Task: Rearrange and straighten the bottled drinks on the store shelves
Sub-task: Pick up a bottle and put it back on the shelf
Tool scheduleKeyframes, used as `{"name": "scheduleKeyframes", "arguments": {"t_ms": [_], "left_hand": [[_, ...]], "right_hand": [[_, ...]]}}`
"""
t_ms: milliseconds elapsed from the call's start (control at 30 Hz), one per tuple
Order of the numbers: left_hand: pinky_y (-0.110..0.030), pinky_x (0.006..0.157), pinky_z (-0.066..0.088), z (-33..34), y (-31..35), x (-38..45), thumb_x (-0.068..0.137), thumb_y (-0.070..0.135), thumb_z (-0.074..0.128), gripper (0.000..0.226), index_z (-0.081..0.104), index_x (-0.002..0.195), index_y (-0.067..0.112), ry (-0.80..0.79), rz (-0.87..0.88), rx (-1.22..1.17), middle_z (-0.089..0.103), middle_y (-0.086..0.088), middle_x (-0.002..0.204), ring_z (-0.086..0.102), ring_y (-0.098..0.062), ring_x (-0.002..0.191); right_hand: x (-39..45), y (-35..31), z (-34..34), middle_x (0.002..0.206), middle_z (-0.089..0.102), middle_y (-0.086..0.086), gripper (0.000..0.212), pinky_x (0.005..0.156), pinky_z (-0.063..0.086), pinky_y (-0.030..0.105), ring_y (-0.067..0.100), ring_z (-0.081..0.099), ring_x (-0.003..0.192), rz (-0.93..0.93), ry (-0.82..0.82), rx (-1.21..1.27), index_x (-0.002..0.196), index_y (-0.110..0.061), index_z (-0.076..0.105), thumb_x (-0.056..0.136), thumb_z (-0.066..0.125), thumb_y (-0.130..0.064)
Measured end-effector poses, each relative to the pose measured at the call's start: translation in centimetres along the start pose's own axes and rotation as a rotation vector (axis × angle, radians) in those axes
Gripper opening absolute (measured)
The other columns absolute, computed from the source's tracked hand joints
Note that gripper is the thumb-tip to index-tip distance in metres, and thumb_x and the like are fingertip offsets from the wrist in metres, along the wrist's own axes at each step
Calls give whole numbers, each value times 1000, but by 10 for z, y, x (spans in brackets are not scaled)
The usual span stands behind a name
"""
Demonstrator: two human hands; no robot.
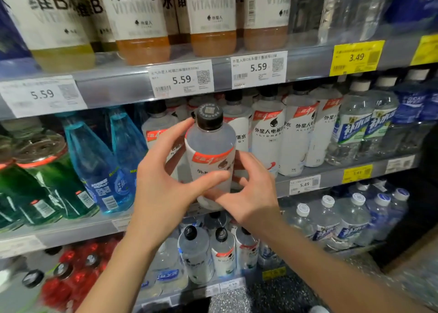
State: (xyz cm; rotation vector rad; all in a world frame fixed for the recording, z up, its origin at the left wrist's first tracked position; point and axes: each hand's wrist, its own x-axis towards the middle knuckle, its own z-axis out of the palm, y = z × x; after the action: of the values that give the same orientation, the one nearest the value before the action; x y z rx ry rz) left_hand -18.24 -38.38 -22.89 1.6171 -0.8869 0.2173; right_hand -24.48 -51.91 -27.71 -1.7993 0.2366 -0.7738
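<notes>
Nearest the camera, two bare forearms rise from the bottom of the frame over a dark speckled floor (272, 296). The left hand (166, 177) curls around the side of a black-capped bottle (211, 151) at frame centre, thumb across its white label, fingers reaching behind toward the neck. The right hand (251, 194) cups the bottle's lower part from the right, fingers bent around the base. The bottle stands upright at the front edge of the middle shelf (331, 175).

Behind it on that shelf stand matching white-labelled bottles (267, 135); blue bottles (104, 161) and green bottles (40, 182) fill the left, clear water bottles (362, 125) the right. The lower shelf holds red-wrapped bottles (78, 274) at lower left. Along the upper shelf edge (118, 85) hang white price tags (181, 79) and a yellow price tag (356, 58), with amber vitamin drinks (139, 16) above.
</notes>
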Motion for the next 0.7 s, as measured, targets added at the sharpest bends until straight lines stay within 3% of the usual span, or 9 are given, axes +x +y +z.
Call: {"name": "scheduleKeyframes", "arguments": {"t_ms": [167,333,500,600,700], "left_hand": [[-37,97,53,9,-14,-19,64,43,87,66,61,124,32,130,-78,40,65,15,119,60,-10,117],[-40,94,54,11,-21,-20,75,30,81,53,64,124,22,180,-88,64,65,13,118,60,-12,116],[-26,91,55,16,-25,-18,75,18,82,53,65,125,17,175,-91,67,65,8,117,60,-5,113],[-10,87,48,18,-27,-16,76,19,81,54,65,127,17,179,-68,128,66,7,115,59,4,108],[-3,85,42,20,-29,-14,77,16,81,55,64,129,17,192,-65,162,66,4,114,58,9,105]], "right_hand": [[8,-3,7,110,66,-10,57,73,47,4,-5,62,98,-5,45,78,112,-25,64,63,93,-20],[14,3,16,114,59,-13,61,85,54,19,3,61,106,-51,85,-23,122,-28,61,68,87,-15],[15,12,21,105,60,-15,55,87,55,24,1,61,102,-58,113,-67,119,-30,64,71,84,-14],[16,13,20,99,61,-12,43,77,50,14,1,60,94,-62,102,-68,114,-26,68,73,80,-16],[18,16,21,93,61,-8,32,72,49,17,5,58,87,-60,104,-104,103,-19,70,71,76,-16]]}}
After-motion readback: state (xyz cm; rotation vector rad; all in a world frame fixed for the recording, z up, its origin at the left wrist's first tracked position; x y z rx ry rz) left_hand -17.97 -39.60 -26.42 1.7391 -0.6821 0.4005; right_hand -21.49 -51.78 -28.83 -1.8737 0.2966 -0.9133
